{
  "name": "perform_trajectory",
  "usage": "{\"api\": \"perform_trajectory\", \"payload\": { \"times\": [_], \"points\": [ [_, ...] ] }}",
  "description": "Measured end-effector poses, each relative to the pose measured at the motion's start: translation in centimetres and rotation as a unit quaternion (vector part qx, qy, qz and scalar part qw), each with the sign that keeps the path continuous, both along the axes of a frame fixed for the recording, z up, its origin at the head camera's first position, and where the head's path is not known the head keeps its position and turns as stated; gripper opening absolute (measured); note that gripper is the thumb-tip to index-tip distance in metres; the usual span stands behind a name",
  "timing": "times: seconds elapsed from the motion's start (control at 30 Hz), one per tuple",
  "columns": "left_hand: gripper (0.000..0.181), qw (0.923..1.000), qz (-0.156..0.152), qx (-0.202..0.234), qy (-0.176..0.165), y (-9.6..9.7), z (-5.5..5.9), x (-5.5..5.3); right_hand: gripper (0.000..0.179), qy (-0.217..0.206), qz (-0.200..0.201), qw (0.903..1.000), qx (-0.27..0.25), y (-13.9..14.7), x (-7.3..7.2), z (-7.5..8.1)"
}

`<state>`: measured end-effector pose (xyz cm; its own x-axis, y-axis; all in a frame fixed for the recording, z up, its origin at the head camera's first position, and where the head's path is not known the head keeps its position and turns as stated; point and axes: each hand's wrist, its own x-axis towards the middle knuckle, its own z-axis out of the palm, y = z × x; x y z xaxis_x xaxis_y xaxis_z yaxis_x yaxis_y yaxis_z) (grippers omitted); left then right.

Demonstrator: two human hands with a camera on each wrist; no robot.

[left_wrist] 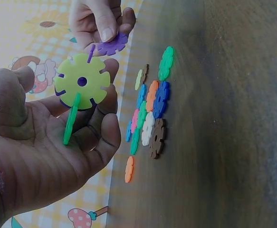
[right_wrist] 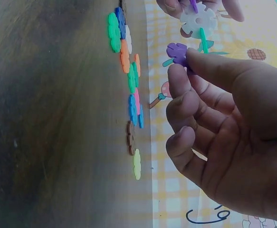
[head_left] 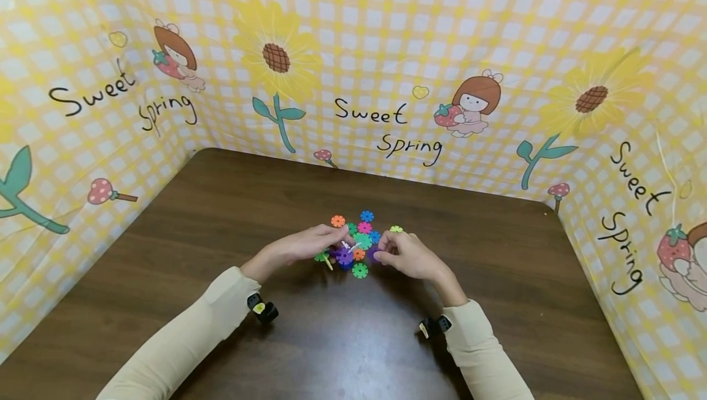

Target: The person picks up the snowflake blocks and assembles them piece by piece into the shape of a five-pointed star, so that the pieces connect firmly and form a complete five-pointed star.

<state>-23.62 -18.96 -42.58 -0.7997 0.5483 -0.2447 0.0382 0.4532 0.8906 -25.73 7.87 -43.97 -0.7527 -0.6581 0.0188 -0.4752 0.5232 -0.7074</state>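
Observation:
My left hand (head_left: 312, 243) holds a small assembly of notched plastic discs. A yellow disc (left_wrist: 88, 71) faces its wrist camera, with a green disc (left_wrist: 71, 121) slotted edge-on into its lower rim and a purple piece at the top. From the right wrist view, a white disc (right_wrist: 195, 23) shows on the assembly's other side. My right hand (head_left: 413, 257) pinches a loose purple notched disc (right_wrist: 177, 53) between thumb and forefinger. That purple disc is held close to the assembly; whether they touch is unclear.
Several loose notched discs lie on the brown table (head_left: 353, 351) under and beyond the hands, among them an orange disc (head_left: 338, 221), a blue disc (head_left: 367, 216) and a green disc (head_left: 360, 270). A yellow checked cloth (head_left: 353, 50) walls the table's back and sides.

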Motion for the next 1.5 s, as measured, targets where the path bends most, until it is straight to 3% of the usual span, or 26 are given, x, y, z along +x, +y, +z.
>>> {"api": "perform_trajectory", "payload": {
  "times": [0.8, 1.13, 1.5],
  "points": [
    [0.061, 0.9999, 0.005, 0.014, 0.000, -0.18, -0.23, -0.43, 0.008, 0.029, -0.017, 0.9991, -0.027, 0.09, 0.10, 0.43],
    [0.047, 0.9998, 0.015, -0.009, 0.013, -0.21, -0.32, -0.60, 0.008, 0.045, -0.017, 0.9983, -0.034, 0.02, 0.26, 0.80],
    [0.038, 0.9995, 0.005, -0.010, 0.031, 0.00, -0.14, -0.52, 0.010, 0.085, -0.056, 0.9946, -0.022, -0.47, 0.63, 0.78]
  ]
}}
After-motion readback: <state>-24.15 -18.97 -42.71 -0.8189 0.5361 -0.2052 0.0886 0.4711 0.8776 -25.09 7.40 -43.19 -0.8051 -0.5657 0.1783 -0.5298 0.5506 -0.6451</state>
